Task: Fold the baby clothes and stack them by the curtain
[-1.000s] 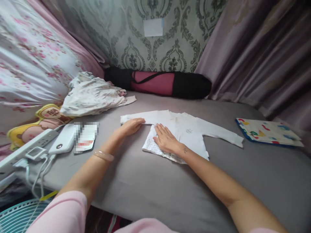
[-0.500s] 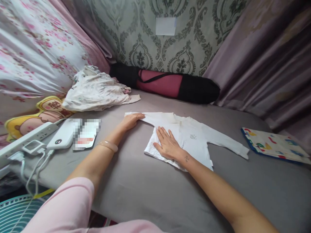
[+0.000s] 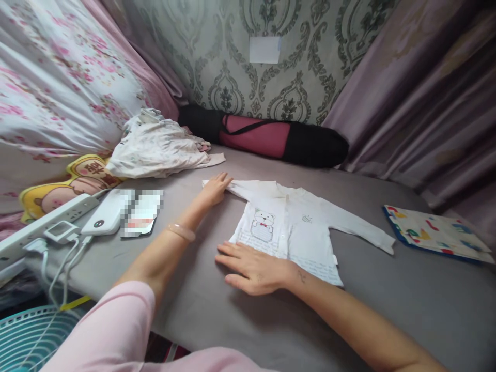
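Note:
A small white long-sleeved baby shirt [image 3: 310,232] lies spread front up on the grey sheet [image 3: 186,310], with a bear print on one side and a small printed motif on the other. My left hand [image 3: 217,189] rests on the left sleeve near its cuff, fingers stretched out; part of that sleeve is hidden under it. Over the lower left hem is my right hand [image 3: 251,266], flat with its fingers apart and holding nothing. It covers part of the hem; whether it touches the cloth I cannot tell.
Crumpled pale clothes [image 3: 155,147] lie at the back left, beside a black and maroon long bag [image 3: 251,137]. At left are a yellow cushion [image 3: 58,196], power strip [image 3: 65,214], power bank [image 3: 108,214] and blurred phone [image 3: 141,214]. A patterned folded cloth [image 3: 437,232] lies right.
My right hand has slid from the shirt's front down toward the hem, uncovering the bear print. The lower hem now lies flatter. My left hand stays at the sleeve, shifted slightly.

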The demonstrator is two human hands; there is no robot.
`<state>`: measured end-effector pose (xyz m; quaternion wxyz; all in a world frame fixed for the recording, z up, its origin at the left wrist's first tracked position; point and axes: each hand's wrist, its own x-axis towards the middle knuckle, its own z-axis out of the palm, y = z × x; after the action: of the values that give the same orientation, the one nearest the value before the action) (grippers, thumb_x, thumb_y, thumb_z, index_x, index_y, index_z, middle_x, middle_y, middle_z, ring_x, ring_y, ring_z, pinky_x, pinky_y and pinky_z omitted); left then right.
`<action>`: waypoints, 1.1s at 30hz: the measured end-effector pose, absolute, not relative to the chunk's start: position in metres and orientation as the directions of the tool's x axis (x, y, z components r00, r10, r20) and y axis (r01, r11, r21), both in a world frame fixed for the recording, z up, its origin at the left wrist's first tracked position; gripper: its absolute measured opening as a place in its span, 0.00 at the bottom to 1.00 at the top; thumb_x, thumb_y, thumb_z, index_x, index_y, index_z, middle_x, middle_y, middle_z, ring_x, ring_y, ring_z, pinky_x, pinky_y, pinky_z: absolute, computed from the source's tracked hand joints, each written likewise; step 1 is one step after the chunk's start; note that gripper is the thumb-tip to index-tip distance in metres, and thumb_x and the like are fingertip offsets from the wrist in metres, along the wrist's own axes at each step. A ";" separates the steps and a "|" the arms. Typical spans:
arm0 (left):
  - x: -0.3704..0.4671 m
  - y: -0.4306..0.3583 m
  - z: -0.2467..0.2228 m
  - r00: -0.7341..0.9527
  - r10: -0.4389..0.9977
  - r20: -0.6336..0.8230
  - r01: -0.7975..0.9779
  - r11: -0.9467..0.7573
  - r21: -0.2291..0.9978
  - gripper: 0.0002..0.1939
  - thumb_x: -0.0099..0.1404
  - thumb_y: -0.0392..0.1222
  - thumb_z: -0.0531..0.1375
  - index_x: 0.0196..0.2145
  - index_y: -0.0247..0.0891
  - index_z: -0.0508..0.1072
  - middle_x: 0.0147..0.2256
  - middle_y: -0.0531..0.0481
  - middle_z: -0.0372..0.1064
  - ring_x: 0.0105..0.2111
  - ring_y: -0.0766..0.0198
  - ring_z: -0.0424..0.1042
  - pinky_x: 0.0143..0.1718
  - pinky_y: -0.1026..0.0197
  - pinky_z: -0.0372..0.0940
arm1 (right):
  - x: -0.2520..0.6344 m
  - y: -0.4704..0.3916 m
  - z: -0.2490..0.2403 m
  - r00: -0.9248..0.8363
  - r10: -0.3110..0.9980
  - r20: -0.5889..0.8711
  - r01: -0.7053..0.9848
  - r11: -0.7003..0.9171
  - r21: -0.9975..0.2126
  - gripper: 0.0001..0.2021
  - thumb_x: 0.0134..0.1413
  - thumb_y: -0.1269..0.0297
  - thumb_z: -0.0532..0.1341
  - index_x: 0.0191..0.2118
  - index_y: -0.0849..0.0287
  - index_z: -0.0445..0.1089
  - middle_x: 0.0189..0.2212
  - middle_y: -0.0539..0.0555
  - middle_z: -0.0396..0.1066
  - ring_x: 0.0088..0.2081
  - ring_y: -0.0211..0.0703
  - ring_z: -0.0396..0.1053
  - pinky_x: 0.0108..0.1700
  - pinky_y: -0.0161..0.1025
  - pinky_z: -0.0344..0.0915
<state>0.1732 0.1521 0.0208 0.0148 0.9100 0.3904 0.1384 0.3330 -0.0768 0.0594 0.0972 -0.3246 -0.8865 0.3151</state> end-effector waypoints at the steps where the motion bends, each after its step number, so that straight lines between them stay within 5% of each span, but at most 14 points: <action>1: 0.170 0.143 0.023 0.636 0.721 0.275 0.712 -0.686 0.149 0.31 0.54 0.25 0.52 0.57 0.34 0.64 0.59 0.34 0.59 0.59 0.49 0.61 0.58 0.49 0.56 | 0.338 -0.071 0.061 -0.770 0.638 0.014 0.473 0.586 -0.659 0.23 0.66 0.58 0.50 0.62 0.58 0.62 0.65 0.57 0.54 0.66 0.45 0.50 0.66 0.44 0.47; 5: 0.162 0.088 0.035 0.512 0.814 0.274 0.733 -0.581 0.353 0.17 0.61 0.36 0.53 0.48 0.34 0.70 0.45 0.39 0.71 0.46 0.52 0.69 0.48 0.53 0.63 | 0.369 -0.014 0.051 -0.430 0.886 0.172 0.602 0.424 -0.677 0.16 0.65 0.67 0.50 0.51 0.56 0.72 0.48 0.54 0.74 0.51 0.40 0.69 0.55 0.39 0.63; 8: 0.166 0.040 0.039 0.477 0.879 0.025 0.706 -0.400 0.585 0.13 0.63 0.48 0.55 0.34 0.36 0.74 0.30 0.46 0.73 0.32 0.59 0.71 0.35 0.61 0.63 | 0.385 0.033 0.032 -0.229 0.949 0.217 0.763 0.314 -0.566 0.14 0.60 0.73 0.53 0.44 0.60 0.75 0.43 0.57 0.75 0.47 0.44 0.70 0.53 0.41 0.63; 11: 0.174 0.007 0.037 0.438 0.892 -0.114 0.699 -0.258 0.667 0.17 0.59 0.55 0.59 0.29 0.37 0.74 0.27 0.49 0.72 0.28 0.62 0.69 0.30 0.63 0.59 | 0.385 0.059 0.015 -0.233 0.944 0.234 0.811 0.321 -0.489 0.14 0.59 0.74 0.55 0.45 0.60 0.75 0.43 0.57 0.73 0.48 0.45 0.67 0.53 0.40 0.61; 18: 0.185 -0.009 0.034 0.329 0.934 -0.140 0.773 -0.181 0.608 0.09 0.56 0.45 0.59 0.27 0.36 0.74 0.25 0.49 0.71 0.27 0.63 0.67 0.28 0.64 0.55 | 0.376 0.061 -0.006 -0.182 0.935 0.304 0.802 0.320 -0.504 0.14 0.62 0.71 0.52 0.47 0.61 0.73 0.44 0.58 0.71 0.48 0.46 0.65 0.54 0.41 0.58; 26: 0.175 -0.019 0.046 0.275 0.905 -0.325 0.771 -0.006 0.636 0.18 0.58 0.48 0.54 0.17 0.35 0.69 0.15 0.53 0.61 0.18 0.68 0.59 0.22 0.65 0.50 | 0.375 0.056 -0.006 -0.172 0.926 0.336 0.840 0.316 -0.441 0.14 0.62 0.69 0.47 0.43 0.60 0.69 0.40 0.59 0.70 0.44 0.49 0.64 0.51 0.43 0.59; 30: 0.174 -0.026 0.041 0.222 0.953 -0.206 0.875 -0.102 0.474 0.17 0.61 0.47 0.54 0.20 0.36 0.72 0.21 0.46 0.70 0.23 0.63 0.67 0.25 0.63 0.52 | 0.376 0.050 -0.007 -0.200 0.925 0.323 0.850 0.328 -0.412 0.16 0.63 0.68 0.45 0.44 0.61 0.69 0.42 0.61 0.71 0.47 0.50 0.65 0.53 0.44 0.59; 33: 0.173 -0.028 0.036 0.215 0.968 -0.129 0.901 -0.145 0.409 0.16 0.63 0.48 0.54 0.25 0.37 0.75 0.27 0.42 0.74 0.29 0.59 0.71 0.27 0.62 0.54 | 0.379 0.037 -0.006 -0.284 0.920 0.269 0.847 0.372 -0.379 0.21 0.63 0.66 0.44 0.55 0.64 0.65 0.56 0.63 0.66 0.57 0.50 0.59 0.60 0.47 0.54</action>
<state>0.1734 -0.0281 0.0361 0.2039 0.7523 0.6211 0.0826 0.3792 0.0374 -0.0065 0.2252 -0.5544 -0.7971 0.0810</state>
